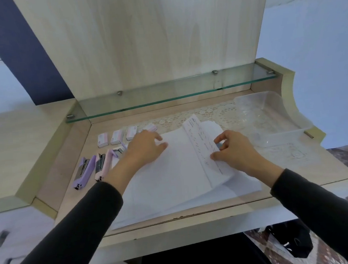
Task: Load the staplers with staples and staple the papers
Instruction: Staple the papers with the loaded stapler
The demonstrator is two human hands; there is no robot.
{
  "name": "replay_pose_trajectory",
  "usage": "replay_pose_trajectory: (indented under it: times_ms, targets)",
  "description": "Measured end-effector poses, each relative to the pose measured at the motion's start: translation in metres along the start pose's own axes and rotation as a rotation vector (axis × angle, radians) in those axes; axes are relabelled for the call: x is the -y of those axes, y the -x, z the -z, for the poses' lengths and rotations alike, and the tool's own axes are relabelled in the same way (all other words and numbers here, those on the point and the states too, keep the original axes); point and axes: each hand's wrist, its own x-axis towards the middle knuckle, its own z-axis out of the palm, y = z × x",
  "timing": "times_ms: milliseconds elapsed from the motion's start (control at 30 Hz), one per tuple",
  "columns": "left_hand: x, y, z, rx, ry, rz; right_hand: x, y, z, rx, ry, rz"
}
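White paper takes up the middle of the wooden desk [65, 180]: one loose stack of papers [172, 173], too many sheets to count, with a single printed sheet [200, 142] turned up from its right half. The right hand [235, 150] pinches that sheet's edge between thumb and curled fingers. The left hand [145, 148] lies on the stack's far left corner, fingers spread and loose, holding nothing. Four small staple boxes [117, 136] stand in a row beyond the stack, the rightmost partly behind the left hand. Three staplers [84, 171] lie left of the papers, all opened up: a purple one, a pink one just beside it, and a third mostly hidden by the left wrist, so its colour is hard to tell. One clear plastic tub [271, 121] sits at the far right on a lace mat [209, 113], near the papers' corner. One glass shelf [166, 97] runs along the back above the desk.
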Motion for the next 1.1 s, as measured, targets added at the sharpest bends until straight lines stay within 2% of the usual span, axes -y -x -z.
replay_pose_trajectory:
  times_ms: [100,200,367,533,667,733,833,900,967,1033,1100]
  targets:
    - [0.031,0.019,-0.009,-0.028,-0.162,0.051,-0.003,-0.002,-0.003,0.035,0.095,-0.04]
    - [0.049,0.029,-0.009,-0.117,-0.109,-0.016,-0.002,0.0,-0.003,0.042,0.104,-0.065]
    - [0.058,0.04,0.0,-0.125,-0.204,-0.057,-0.002,0.002,0.0,0.027,0.115,-0.058]
    - [0.069,0.043,0.003,-0.167,-0.047,-0.041,-0.005,0.0,0.011,-0.002,0.1,0.014]
    - [0.063,0.039,0.01,-0.266,0.095,-0.033,-0.001,-0.002,0.015,-0.008,0.112,0.08]
    - [0.053,0.035,0.017,-0.321,0.125,-0.084,0.002,-0.003,0.015,-0.008,0.14,0.117]
    - [0.024,0.031,0.031,-0.389,0.132,-0.261,0.01,-0.005,0.016,0.007,0.205,0.173]
    - [-0.001,0.028,0.039,-0.343,0.101,-0.376,0.016,-0.008,0.018,0.018,0.206,0.208]
    - [-0.023,0.021,0.042,-0.198,0.056,-0.435,0.025,-0.011,0.02,0.028,0.213,0.268]
    - [-0.038,0.014,0.04,-0.062,0.05,-0.438,0.031,-0.013,0.021,0.016,0.233,0.336]
    - [-0.043,0.008,0.039,-0.035,0.081,-0.412,0.034,-0.014,0.023,-0.032,0.28,0.382]
